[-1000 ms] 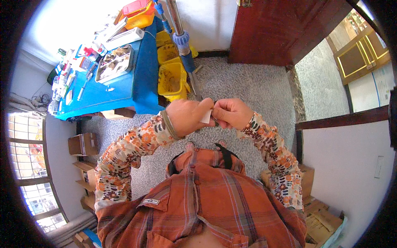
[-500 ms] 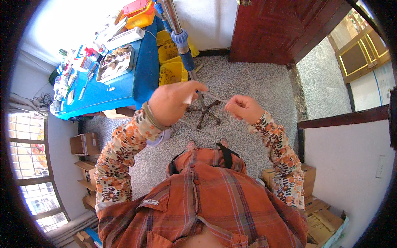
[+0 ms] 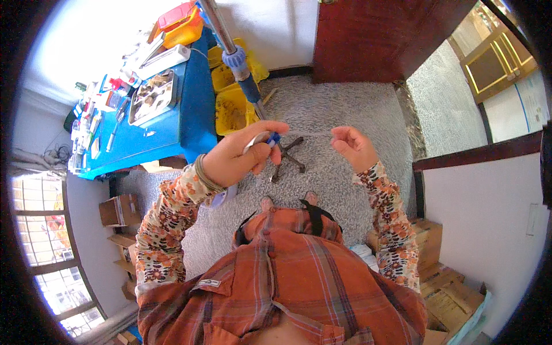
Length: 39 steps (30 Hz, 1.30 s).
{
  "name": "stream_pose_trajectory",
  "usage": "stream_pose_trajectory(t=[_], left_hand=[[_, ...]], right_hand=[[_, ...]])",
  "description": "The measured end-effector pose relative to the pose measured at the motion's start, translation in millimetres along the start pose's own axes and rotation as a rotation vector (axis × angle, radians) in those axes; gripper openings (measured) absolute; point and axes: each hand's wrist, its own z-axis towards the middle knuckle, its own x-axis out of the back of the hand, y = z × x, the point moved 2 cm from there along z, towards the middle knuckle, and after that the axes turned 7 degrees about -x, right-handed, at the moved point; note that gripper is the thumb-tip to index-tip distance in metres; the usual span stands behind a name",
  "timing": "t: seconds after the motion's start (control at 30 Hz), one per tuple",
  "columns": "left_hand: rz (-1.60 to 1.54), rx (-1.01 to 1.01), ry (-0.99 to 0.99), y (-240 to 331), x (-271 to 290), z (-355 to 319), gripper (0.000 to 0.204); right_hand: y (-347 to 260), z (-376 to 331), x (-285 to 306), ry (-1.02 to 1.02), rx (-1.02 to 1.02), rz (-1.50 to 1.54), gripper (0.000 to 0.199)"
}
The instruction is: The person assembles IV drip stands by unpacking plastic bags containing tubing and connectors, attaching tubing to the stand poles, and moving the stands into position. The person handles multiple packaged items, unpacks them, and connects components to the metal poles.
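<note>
My left hand [image 3: 238, 158] pinches a small silver, blue-tipped tool [image 3: 261, 138]. My right hand [image 3: 353, 146] pinches the end of a thin strand [image 3: 307, 134] drawn taut between my hands above the speckled floor [image 3: 345, 109]. I judge the strand pulled out; any cutting or fixing remains.

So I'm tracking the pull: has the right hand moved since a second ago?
Yes. The right hand has moved rightward, away from the left hand and the blue table, toward the dark wooden rail.
</note>
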Motion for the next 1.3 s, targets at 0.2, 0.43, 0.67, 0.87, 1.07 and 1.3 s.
stream_pose_trajectory(t=[0.2,0.43,0.67,0.87,1.07,1.3], left_hand=[[-0.080,0.040,-0.132,-8,-25,37,0.032],[0.078,-0.129,-0.147,-36,-66,87,0.016],[0.443,-0.096,-0.293,0,-137,160,0.012],[0.173,-0.023,-0.575,-6,-198,247,0.026],[-0.026,0.193,-0.659,4,-243,357,0.039],[-0.284,0.389,-0.893,-23,-261,553,0.029]], right_hand=[[-39,-19,-13,-0.030,0.078,0.060,0.034],[-55,-43,5,0.142,0.181,-0.148,0.024],[-58,-71,97,0.320,0.338,-0.459,0.016],[-51,-90,192,0.410,0.324,-0.529,0.015],[-40,-67,293,0.464,0.460,-0.453,0.018],[-43,20,455,0.566,0.425,-0.585,0.015]])
